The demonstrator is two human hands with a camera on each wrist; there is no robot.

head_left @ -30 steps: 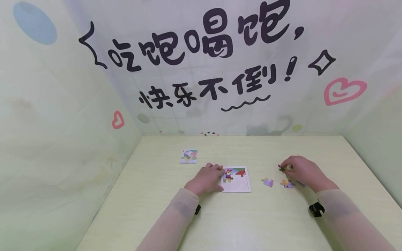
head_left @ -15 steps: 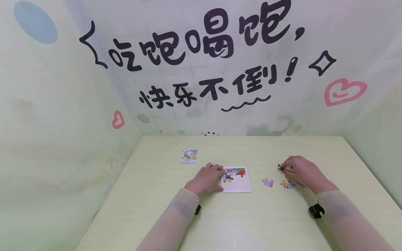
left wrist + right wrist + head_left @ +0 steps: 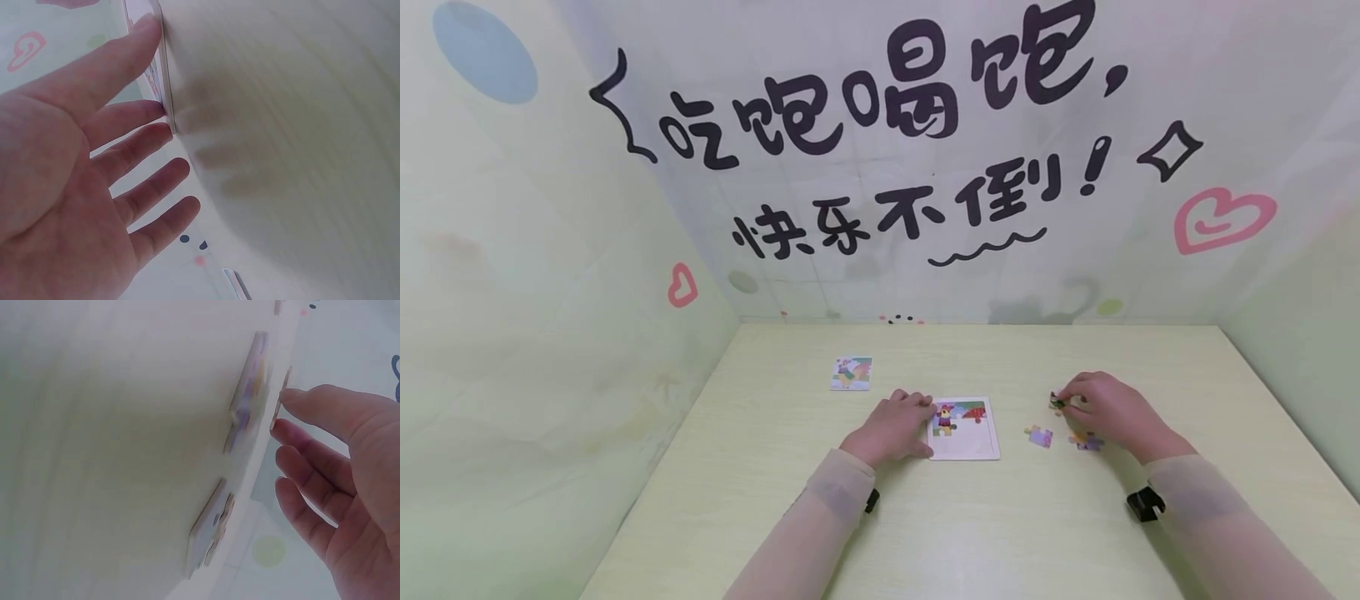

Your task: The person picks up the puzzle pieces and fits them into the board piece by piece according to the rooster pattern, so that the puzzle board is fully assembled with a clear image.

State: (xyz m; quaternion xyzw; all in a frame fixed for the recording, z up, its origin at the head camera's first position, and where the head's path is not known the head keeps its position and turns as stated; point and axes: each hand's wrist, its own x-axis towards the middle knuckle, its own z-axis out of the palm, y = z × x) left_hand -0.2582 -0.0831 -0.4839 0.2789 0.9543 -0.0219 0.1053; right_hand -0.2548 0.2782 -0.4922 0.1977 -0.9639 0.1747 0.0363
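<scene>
A white puzzle tray (image 3: 964, 450) lies flat, with joined pieces showing a bird (image 3: 945, 417) along its upper left and top. My left hand (image 3: 891, 429) rests at the tray's left edge; in the left wrist view the thumb of the left hand (image 3: 75, 150) lies on the rim and the fingers are nearly straight. Between thumb and index finger my right hand (image 3: 1116, 412) pinches a small dark-green puzzle piece (image 3: 1056, 401), seen edge-on in the right wrist view as a thin piece (image 3: 281, 400). Loose pieces lie beneath and beside it: a purple one (image 3: 1040, 436) and an orange-purple cluster (image 3: 1086, 442).
A small picture card (image 3: 852, 374) with a bird on it lies at the back left of the pale table (image 3: 737, 467). Behind the table stands a cloth wall (image 3: 865, 292) with black lettering; more cloth hangs at both sides.
My right hand has moved a little to the left with the pinched piece, away from the loose pieces at the right. The left hand and the tray have stayed in place.
</scene>
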